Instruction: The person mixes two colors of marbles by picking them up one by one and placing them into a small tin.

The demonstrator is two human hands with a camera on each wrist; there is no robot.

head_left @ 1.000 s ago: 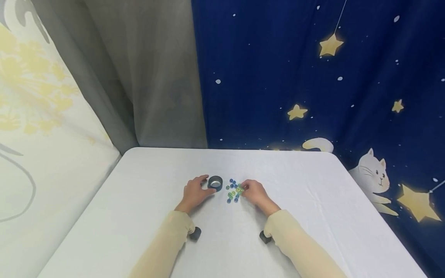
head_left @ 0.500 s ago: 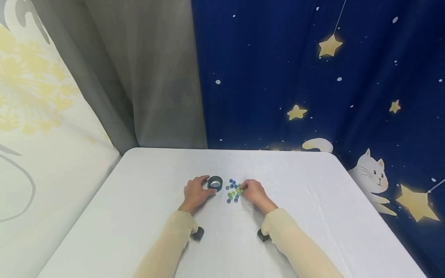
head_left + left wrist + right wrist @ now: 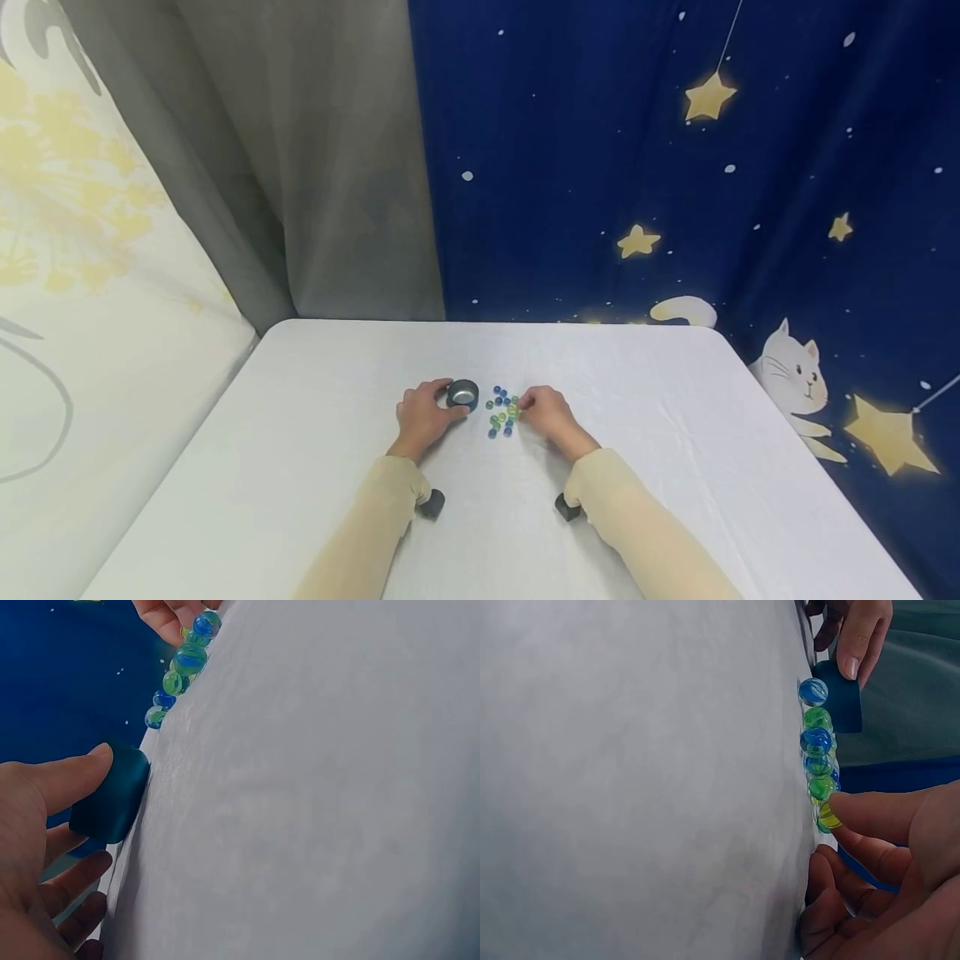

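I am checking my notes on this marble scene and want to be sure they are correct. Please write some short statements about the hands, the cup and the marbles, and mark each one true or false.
1. The left hand holds the small dark cup with thumb and fingers round it. True.
2. The cup lies tipped on its side. False: it stands upright on the white table, its opening facing up.
3. The marbles lie between the cup and the right hand. True.
4. All the marbles are red. False: they are blue and green.
5. The right hand rests flat, far from the marbles. False: its fingertips are at a green marble at the edge of the cluster.
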